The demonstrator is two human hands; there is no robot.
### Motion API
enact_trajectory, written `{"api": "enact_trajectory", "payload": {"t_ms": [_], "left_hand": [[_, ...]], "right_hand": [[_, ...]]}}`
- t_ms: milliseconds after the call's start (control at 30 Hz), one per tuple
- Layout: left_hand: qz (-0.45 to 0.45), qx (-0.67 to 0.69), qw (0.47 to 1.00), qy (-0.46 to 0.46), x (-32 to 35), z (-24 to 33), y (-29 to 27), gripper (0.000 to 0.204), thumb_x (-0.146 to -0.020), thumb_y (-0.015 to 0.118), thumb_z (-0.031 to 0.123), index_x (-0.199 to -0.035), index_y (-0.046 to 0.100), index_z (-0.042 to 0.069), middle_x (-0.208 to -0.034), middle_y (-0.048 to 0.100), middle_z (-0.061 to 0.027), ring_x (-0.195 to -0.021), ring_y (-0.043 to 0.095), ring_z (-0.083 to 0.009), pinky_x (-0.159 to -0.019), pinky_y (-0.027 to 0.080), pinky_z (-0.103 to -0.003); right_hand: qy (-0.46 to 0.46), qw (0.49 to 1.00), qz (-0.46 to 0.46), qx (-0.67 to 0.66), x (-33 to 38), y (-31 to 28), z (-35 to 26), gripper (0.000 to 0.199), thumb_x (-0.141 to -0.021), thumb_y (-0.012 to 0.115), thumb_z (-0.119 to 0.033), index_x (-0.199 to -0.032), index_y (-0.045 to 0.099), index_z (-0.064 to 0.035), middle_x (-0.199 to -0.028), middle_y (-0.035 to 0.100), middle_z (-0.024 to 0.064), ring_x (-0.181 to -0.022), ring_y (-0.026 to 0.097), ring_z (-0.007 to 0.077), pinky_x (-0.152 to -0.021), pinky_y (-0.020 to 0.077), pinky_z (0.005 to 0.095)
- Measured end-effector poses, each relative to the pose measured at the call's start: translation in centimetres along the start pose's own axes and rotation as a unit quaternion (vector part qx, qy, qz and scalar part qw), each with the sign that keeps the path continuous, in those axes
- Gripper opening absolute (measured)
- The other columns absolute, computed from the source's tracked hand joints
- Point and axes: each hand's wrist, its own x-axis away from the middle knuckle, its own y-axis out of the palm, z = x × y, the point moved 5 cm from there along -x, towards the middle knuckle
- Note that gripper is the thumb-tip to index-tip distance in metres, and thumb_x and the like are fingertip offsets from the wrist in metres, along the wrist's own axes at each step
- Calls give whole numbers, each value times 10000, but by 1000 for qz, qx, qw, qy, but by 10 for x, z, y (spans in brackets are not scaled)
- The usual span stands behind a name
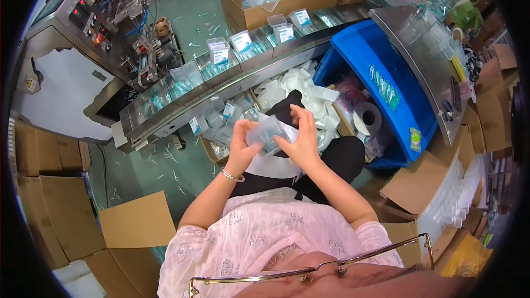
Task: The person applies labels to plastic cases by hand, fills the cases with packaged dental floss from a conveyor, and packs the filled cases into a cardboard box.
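I have the left hand (243,142) curled around a small translucent plastic container (263,134), its thumb and fingers taking the left side; the container sits at the middle of my view, above the lap. The right hand (303,140) has its thumb against the container's near right side and its fingers raised in a loose curve; I cannot tell whether it grips anything, nor what the whitish piece beside its palm is. A silver bangle (234,178) rings the left wrist. Just below the hands, at six o'clock, a smooth white sheet (270,166) lies across the black trousers (346,157). Taking the hands as my clock centre, I see a heap of clear plastic containers (212,115) near ten o'clock and a tangle of white strips (290,84) near one. Beyond them a grey metal conveyor (221,89) runs from about half past nine round to one, bearing teal slender pieces (159,101) and upright labelled boxes (220,55). A large brown cardboard carton (231,8) full of similar boxes stands at twelve, a blue plastic bin (353,49) at two, and a white roll (376,116) at three.
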Motion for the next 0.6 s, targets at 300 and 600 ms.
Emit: {"api": "enact_trajectory", "payload": {"t_ms": [300,600], "left_hand": [[-179,-480,856,67,-10,73,25,466,-623,735,301,-800,378,59,-865,464,-139,-740,490,-321,-623,412,-354],[-121,-475,871,23,-17,55,6,577,-744,619,231,-1215,359,23,-971,485,-184,-866,498,-356,-755,417,-391]], "right_hand": [[152,880,-233,-385,20,20,26,834,-569,709,-38,-1308,323,-57,-1150,457,101,-844,508,156,-692,423,237],[-119,976,-160,84,27,60,16,949,-541,768,-191,-1303,241,17,-1259,378,196,-1137,389,345,-934,318,417]]}}
